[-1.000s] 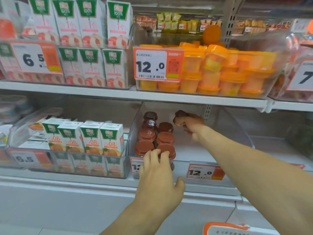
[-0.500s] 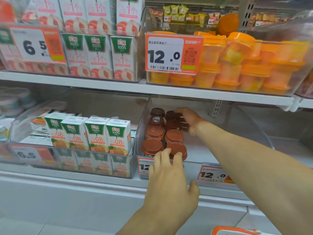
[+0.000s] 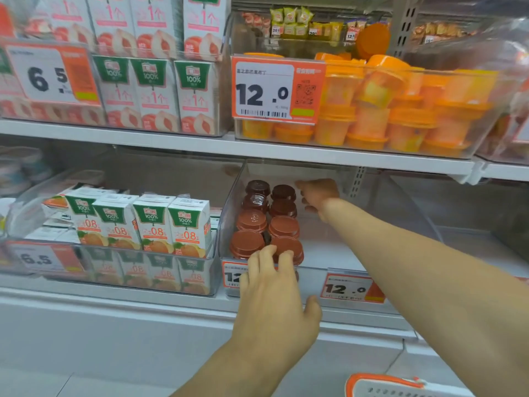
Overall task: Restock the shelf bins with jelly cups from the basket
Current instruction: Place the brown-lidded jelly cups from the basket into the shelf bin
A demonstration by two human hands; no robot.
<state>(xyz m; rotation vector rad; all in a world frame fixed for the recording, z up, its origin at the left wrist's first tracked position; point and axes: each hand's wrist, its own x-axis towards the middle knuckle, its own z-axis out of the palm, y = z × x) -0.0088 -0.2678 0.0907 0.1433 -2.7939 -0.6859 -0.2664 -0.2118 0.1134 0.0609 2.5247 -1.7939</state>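
Several brown-lidded jelly cups (image 3: 267,217) stand in two rows along the left side of a clear shelf bin (image 3: 343,253) on the lower shelf. My right hand (image 3: 317,194) reaches deep into the bin, just right of the rearmost cup in the right row, fingers relaxed and holding nothing. My left hand (image 3: 274,296) rests on the bin's front edge, its straight fingers lying over the rim by the nearest cups. A corner of the white basket with an orange rim (image 3: 383,386) shows at the bottom right; its contents are out of sight.
The right half of the bin is bare floor. Orange jelly cups (image 3: 372,110) fill the bin on the shelf above. Juice cartons (image 3: 154,224) stand in the bin to the left. Price tags (image 3: 347,287) hang on the bin front.
My right hand carried a brown cup to the back of the right row and let go of it; it now hovers beside it, empty. The left hand stayed on the bin front.
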